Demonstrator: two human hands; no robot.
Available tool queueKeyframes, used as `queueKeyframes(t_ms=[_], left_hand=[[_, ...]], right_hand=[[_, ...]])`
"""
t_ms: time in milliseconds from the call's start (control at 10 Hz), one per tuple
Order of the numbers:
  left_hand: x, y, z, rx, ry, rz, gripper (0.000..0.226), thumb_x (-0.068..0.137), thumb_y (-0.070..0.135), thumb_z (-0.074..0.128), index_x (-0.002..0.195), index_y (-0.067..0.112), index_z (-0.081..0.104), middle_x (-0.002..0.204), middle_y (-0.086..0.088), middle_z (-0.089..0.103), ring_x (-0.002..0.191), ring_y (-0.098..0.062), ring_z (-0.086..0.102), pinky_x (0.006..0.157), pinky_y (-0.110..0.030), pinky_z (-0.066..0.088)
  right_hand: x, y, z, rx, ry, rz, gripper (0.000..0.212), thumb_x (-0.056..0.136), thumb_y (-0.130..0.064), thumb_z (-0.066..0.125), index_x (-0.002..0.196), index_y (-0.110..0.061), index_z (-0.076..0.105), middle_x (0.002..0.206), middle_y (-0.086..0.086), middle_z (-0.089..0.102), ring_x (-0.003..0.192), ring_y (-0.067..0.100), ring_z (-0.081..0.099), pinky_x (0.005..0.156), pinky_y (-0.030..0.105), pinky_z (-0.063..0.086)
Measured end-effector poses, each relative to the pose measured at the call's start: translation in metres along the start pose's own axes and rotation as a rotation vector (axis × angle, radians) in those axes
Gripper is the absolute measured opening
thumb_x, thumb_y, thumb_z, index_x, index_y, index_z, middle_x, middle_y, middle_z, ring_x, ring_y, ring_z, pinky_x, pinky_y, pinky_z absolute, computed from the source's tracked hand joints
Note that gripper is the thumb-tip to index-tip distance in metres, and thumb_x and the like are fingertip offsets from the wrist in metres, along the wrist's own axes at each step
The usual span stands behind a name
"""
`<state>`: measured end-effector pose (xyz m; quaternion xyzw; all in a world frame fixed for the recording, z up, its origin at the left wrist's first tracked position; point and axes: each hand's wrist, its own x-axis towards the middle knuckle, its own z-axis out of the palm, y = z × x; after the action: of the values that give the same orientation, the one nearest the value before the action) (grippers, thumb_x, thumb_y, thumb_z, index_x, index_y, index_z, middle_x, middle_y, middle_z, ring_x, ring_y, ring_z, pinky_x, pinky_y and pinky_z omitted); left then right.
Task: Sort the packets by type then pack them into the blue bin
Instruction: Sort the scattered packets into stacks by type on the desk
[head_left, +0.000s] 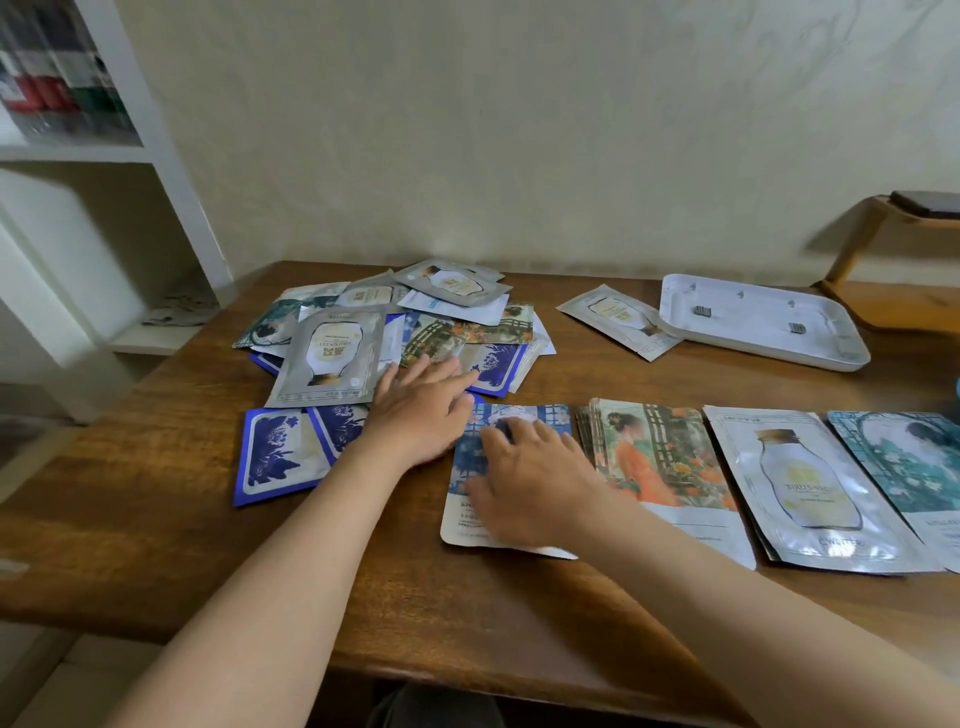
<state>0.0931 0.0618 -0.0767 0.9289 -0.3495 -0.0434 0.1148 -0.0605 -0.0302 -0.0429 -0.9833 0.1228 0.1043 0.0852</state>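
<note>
Four sorted stacks (660, 457) are laid along the table (156, 519), unsorted heap (332, 353) behind, one white tray (758, 322) beside. Blue-lattice packet (467, 519) is pressed under the flat right hand (535, 483); heap is touched by the left hand (421, 410), fingers straight.

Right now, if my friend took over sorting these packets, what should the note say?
Left hand open, fingers on the near edge of the mixed pile. Right hand open, flat on the blue-lattice packet. Sorted along the front: blue floral packets, orange-lady stack, bottle stack, teal packet. Still to do: sort the pile and the lone bottle packet by the white tray, then pack everything. Blue bin not clearly in view.
</note>
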Motion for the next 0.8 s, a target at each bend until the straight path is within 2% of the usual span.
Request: queueKeyframes(t_ms=[100,200,300,400,500,600,700,800], left_hand=[[-0.002,0.003,-0.005,-0.012,-0.024,-0.015,0.054,0.105,0.045,0.024,0.159,0.045,0.027,0.171,0.014,0.011,0.158,-0.015,0.001,0.127,-0.045,-0.007],[-0.003,0.003,-0.004,-0.033,0.047,0.009,0.050,0.105,0.046,0.031,0.154,0.039,0.038,0.169,0.010,0.022,0.158,-0.018,0.009,0.127,-0.047,-0.001],[-0.004,0.002,-0.001,-0.049,0.124,0.031,0.045,0.103,0.047,0.039,0.144,0.030,0.048,0.164,0.005,0.036,0.155,-0.020,0.023,0.126,-0.050,0.008],[-0.003,0.001,-0.001,-0.054,0.149,0.040,0.043,0.102,0.046,0.043,0.139,0.026,0.052,0.161,0.004,0.041,0.152,-0.021,0.028,0.126,-0.050,0.011],[-0.002,0.001,-0.001,-0.056,0.174,0.046,0.043,0.100,0.047,0.047,0.137,0.026,0.053,0.157,0.005,0.044,0.148,-0.018,0.034,0.125,-0.050,0.014],[0.001,0.001,0.000,-0.064,0.175,0.038,0.047,0.097,0.049,0.050,0.139,0.026,0.051,0.157,0.004,0.044,0.147,-0.019,0.036,0.125,-0.051,0.016],[0.000,0.000,0.000,-0.072,0.191,0.042,0.055,0.096,0.050,0.054,0.144,0.025,0.045,0.156,0.004,0.044,0.146,-0.018,0.037,0.125,-0.051,0.017],[0.000,-0.002,0.001,-0.081,0.215,0.040,0.065,0.095,0.050,0.055,0.152,0.024,0.036,0.159,0.003,0.041,0.147,-0.018,0.034,0.126,-0.048,0.015]], right_hand=[[0.020,0.008,-0.026,0.173,0.139,0.095,0.032,0.097,-0.026,0.051,0.126,-0.012,0.052,0.128,0.013,0.053,0.114,0.032,0.056,0.095,0.044,0.051],[0.051,0.028,-0.046,0.475,0.235,0.206,0.019,0.092,-0.007,0.051,0.109,-0.007,0.061,0.111,0.015,0.065,0.101,0.032,0.064,0.088,0.045,0.057],[0.080,0.041,-0.059,0.958,0.195,0.312,0.009,0.094,0.003,0.051,0.093,-0.001,0.059,0.100,0.023,0.068,0.093,0.035,0.071,0.089,0.052,0.060],[0.107,0.044,-0.058,1.190,0.193,0.357,0.017,0.091,0.002,0.056,0.108,-0.003,0.057,0.109,0.024,0.067,0.090,0.034,0.069,0.083,0.049,0.062],[0.118,0.043,-0.058,1.350,0.169,0.437,0.038,0.092,0.002,0.057,0.129,-0.001,0.053,0.097,0.015,0.060,0.074,0.026,0.062,0.063,0.037,0.058],[0.124,0.034,-0.062,1.465,0.134,0.582,0.036,0.091,0.002,0.065,0.125,0.000,0.052,0.091,0.015,0.056,0.061,0.019,0.052,0.045,0.027,0.049],[0.129,0.026,-0.058,1.448,0.091,0.607,0.022,0.090,-0.010,0.074,0.106,-0.004,0.061,0.076,0.009,0.056,0.051,0.013,0.044,0.034,0.018,0.036],[0.129,0.019,-0.058,1.510,0.104,0.609,0.011,0.090,-0.007,0.071,0.097,-0.007,0.062,0.073,0.009,0.062,0.037,0.010,0.040,0.034,0.015,0.033]])
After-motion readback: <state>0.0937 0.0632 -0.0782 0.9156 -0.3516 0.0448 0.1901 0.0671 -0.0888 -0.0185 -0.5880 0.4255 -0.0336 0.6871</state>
